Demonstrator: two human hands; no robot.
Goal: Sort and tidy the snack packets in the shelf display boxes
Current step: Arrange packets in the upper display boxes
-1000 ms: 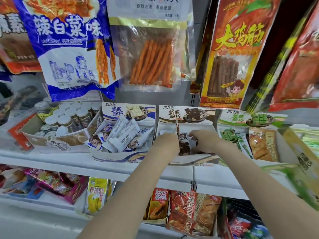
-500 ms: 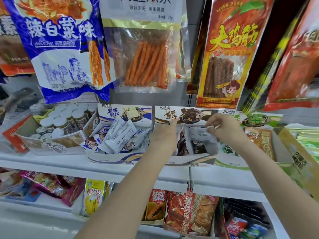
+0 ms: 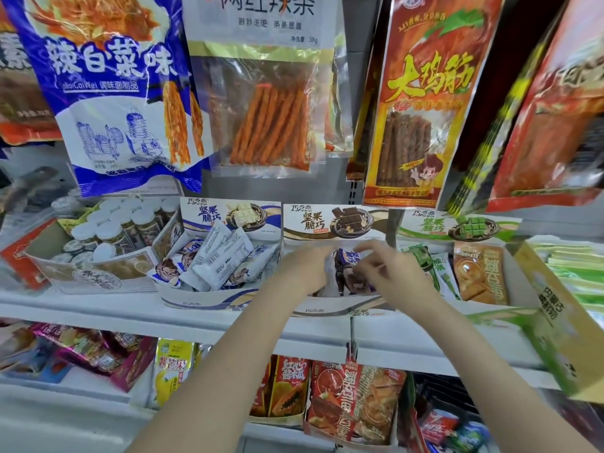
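Both hands are working inside the middle display box (image 3: 330, 223), the brown-printed one; the left hand (image 3: 305, 269) is curling its fingers round the left side of a small bunch of snack packets (image 3: 348, 266), dark brown w/ blue-white tops, while the right hand (image 3: 397, 279) is pinching at the bunch from the right, fingers blurred, so exact contact there is hard to read; the packets are sitting low in the box btwn the two hands, partly hidden by them; just left, touching the middle box, the blue-printed box (image 3: 209, 302) is holding a loose heap of white packets (image 3: 222, 259) lying at mixed angles; further left a carton of white-capped jars (image 3: 108, 223) is standing on the same shelf (image 3: 98, 308); just right, the green-printed box (image 3: 457, 223) is holding green packets (image 3: 425, 266) plus an orange biscuit packet (image 3: 480, 276) standing upright; a yellow-green carton (image 3: 555, 308) is leaning at the far right; above, big hanging bags are crowding down over the box backs: blue-white (image 3: 108, 93), clear w/ orange sticks (image 3: 268, 109), red-yellow (image 3: 428, 93); both forearms are crossing the shelf edge, covering part of the lower shelf's packets (image 3: 356, 397).
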